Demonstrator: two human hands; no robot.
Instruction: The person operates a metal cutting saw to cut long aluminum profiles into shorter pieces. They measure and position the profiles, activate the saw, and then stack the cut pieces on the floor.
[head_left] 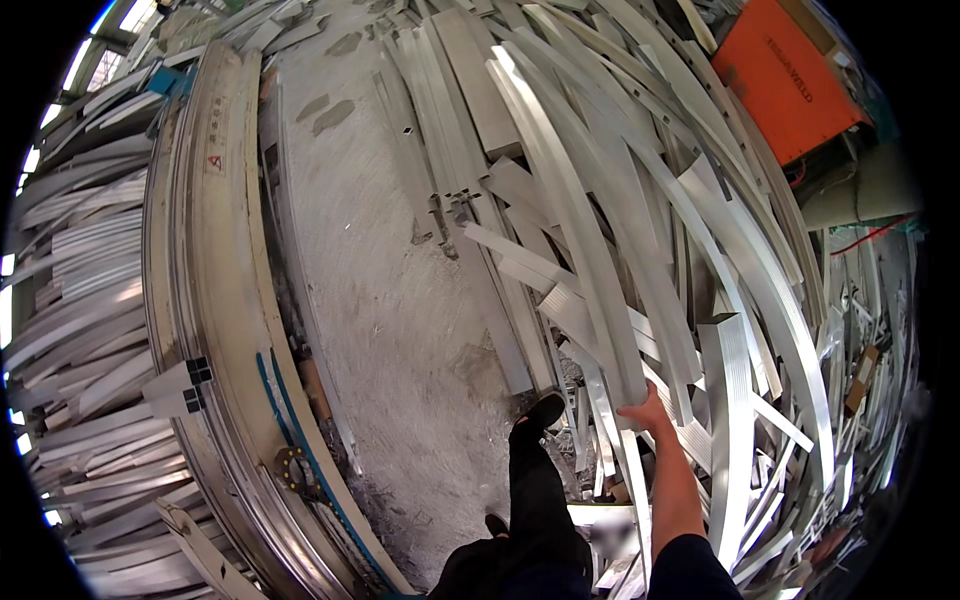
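Observation:
My right hand (648, 412) reaches in from the lower edge, its thumb and fingers closed on the near end of a long aluminium profile (575, 235). The silvery bar runs away from me toward the top of the view, on top of a heap of similar profiles. Part of the grip is hidden behind the hand. Just right of the hand, a wide ribbed profile (730, 420) rests on the heap, and shorter pieces lie crosswise (550, 290) beneath the bars. My left hand is not in view.
A long beige machine bed (215, 260) with metal rails runs along the left, beside stacked profiles (100, 260). An orange box (785, 80) stands at the upper right. My dark shoe (545, 412) is on the concrete floor (390, 300), against the heap's edge. Scrap pieces lie at right.

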